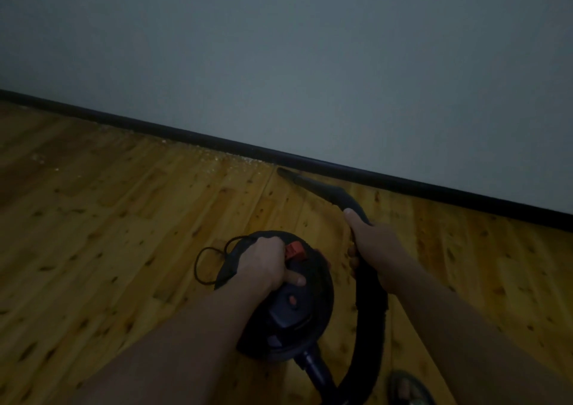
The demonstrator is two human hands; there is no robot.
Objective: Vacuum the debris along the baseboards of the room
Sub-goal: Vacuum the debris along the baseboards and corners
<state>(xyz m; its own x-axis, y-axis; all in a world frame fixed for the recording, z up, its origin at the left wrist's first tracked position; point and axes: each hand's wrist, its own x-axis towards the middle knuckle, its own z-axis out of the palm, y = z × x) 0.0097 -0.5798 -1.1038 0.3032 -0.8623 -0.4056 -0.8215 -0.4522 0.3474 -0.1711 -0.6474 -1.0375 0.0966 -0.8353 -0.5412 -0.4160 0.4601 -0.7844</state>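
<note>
The left hand (266, 265) gripped the vacuum body (291, 305); the right hand (373, 249) held its hose (370, 305). Debris (229, 158) lay beyond the nozzle (297, 181), along the baseboard (186, 133). Dim light obscured detail.

At lower centre, the left hand (263, 263) grips the handle atop a dark canister vacuum (291, 308). Right of it, the right hand (373, 249) holds the black hose (370, 321). Its crevice nozzle (305, 184) points at pale debris (229, 158) beside the black baseboard (403, 184) on the wooden floor (108, 234).
</note>
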